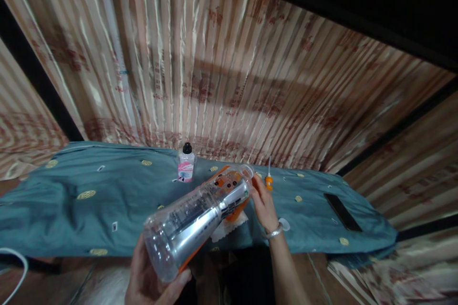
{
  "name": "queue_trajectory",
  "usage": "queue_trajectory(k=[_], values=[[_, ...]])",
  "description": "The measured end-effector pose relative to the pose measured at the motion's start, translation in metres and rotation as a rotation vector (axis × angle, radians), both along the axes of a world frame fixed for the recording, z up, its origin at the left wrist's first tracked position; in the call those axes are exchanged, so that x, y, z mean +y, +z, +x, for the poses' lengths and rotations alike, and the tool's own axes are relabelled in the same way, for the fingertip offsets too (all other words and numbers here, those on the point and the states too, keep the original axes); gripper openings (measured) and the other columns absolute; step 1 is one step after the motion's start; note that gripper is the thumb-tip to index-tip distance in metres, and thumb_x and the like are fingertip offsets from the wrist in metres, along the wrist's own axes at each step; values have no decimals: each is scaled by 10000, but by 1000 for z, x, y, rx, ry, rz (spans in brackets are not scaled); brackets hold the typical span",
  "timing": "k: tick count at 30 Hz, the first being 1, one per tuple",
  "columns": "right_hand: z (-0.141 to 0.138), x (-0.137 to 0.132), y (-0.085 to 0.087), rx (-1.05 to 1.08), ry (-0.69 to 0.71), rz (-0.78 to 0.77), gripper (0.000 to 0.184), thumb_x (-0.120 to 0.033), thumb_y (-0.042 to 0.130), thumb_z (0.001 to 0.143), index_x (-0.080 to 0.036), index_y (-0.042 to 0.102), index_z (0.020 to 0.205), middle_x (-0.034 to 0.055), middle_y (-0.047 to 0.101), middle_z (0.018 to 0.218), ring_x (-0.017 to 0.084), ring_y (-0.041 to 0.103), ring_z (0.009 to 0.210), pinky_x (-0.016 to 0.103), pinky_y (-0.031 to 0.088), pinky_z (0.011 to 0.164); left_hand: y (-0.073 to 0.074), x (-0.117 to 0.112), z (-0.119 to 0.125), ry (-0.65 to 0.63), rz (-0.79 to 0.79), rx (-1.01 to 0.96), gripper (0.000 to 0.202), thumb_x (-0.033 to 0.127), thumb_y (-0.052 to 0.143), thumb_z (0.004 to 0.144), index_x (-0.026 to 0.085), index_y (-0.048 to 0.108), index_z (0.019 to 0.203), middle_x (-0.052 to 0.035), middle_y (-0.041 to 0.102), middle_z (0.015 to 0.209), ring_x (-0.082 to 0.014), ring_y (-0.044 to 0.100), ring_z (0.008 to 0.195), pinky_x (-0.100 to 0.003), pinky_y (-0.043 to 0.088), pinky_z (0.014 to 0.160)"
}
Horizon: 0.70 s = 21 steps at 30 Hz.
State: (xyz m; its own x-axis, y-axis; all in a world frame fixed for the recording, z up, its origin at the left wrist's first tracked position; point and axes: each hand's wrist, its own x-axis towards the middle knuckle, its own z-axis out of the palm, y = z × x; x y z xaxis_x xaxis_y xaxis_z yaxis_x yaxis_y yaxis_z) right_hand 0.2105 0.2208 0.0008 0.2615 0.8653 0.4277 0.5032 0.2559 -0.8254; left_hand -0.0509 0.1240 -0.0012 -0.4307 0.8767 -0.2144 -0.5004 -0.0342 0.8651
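Observation:
A large clear plastic bottle [195,224] with a silver and orange label is held tilted, its neck up to the right. My left hand [152,271] is wrapped round its base. At the neck end, my right hand [264,200] has its fingers against the bottle, partly hidden behind it. The neck shows no cap. Below the bottle lies a white tissue or cloth [231,228], largely covered. A small clear bottle [185,167] with a black cap and pink label stands behind. To the right of my right hand is an orange-handled screwdriver [268,181].
A teal patterned cloth [136,190] covers the surface. A dark flat phone-like slab [342,212] lies at the right, and a whitish round piece [284,224] beside my right wrist. Striped curtains [214,57] hang behind, between dark frame bars. A white cable [21,267] curves at lower left.

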Motion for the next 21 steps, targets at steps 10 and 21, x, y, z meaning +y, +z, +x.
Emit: queue_trajectory(k=[10,21], values=[[5,11,23,99,37,97,474,-469,549,988,-265,654,1402,74,711,1448,274,658,1362,481,503,1179,14,-2,12,7,26,4,958,368,1030,530,321,662,1413,-45,712,1415,-282,674,1274,-255,582,950],[2,22,19,264,134,63,488,-389,613,881,-237,700,1336,89,764,1354,313,707,1287,486,548,1123,20,-1,15,14,51,4,961,392,1040,496,309,684,1385,-54,713,1405,-290,685,1248,-236,595,896]])
